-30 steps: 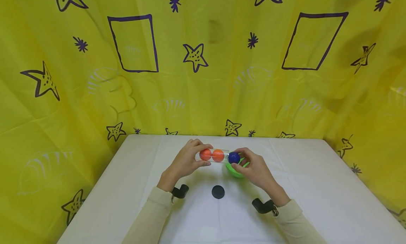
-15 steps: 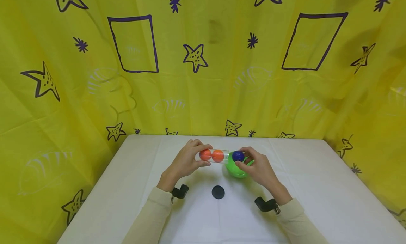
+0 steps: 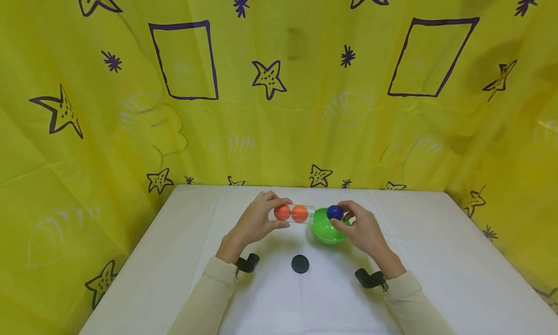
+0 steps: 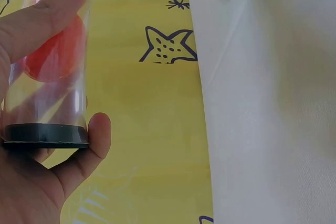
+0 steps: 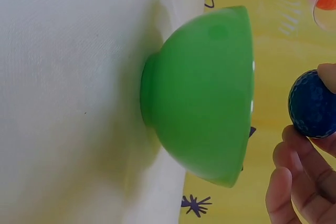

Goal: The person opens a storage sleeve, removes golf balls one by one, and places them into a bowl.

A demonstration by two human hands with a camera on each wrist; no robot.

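My left hand (image 3: 257,218) grips a clear plastic tube (image 4: 73,98) lying sideways above the table, its black base (image 4: 44,134) at the hand's side. Two orange balls (image 3: 299,213) sit one beside the other inside it. The tube's right end is uncovered, as the right wrist view shows. Between thumb and fingers my right hand (image 3: 359,228) pinches a dark blue golf ball (image 3: 334,212), clear of the tube. Under the ball stands a green bowl (image 5: 205,98) on the table, partly covered by the ball and right hand in the head view.
A round black cap (image 3: 300,264) lies on the white tablecloth (image 3: 183,277) between the forearms. Behind the table hangs a yellow curtain (image 3: 279,127) with drawn stars. Each wrist wears a black camera mount (image 3: 248,263).
My right hand has drawn the blue golf ball rightward, away from the tube's end and over the bowl. My left hand and the tube have stayed in place.
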